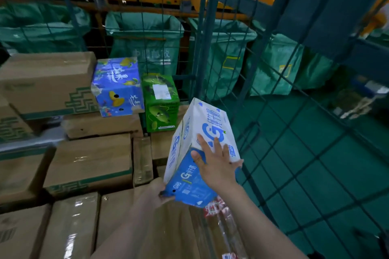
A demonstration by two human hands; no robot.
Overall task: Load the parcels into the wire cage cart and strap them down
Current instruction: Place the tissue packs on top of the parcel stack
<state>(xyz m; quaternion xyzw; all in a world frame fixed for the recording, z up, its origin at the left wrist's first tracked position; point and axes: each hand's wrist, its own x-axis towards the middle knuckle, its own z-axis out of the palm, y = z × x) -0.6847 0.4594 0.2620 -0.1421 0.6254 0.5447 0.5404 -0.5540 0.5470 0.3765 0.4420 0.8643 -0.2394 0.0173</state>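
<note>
Steadying tilted carton (210, 120) (right hand (216, 163) flat)

Light: dim, cool, green-tinted overall; source cannot be told.
Glare: white streaks on the taped brown cartons (73, 216).
Blur: soft throughout; the left edge and green sacks (145, 33) behind the mesh smear.
Distortion: wide-angle bending of cage bars (207, 27) toward the edges.
</note>
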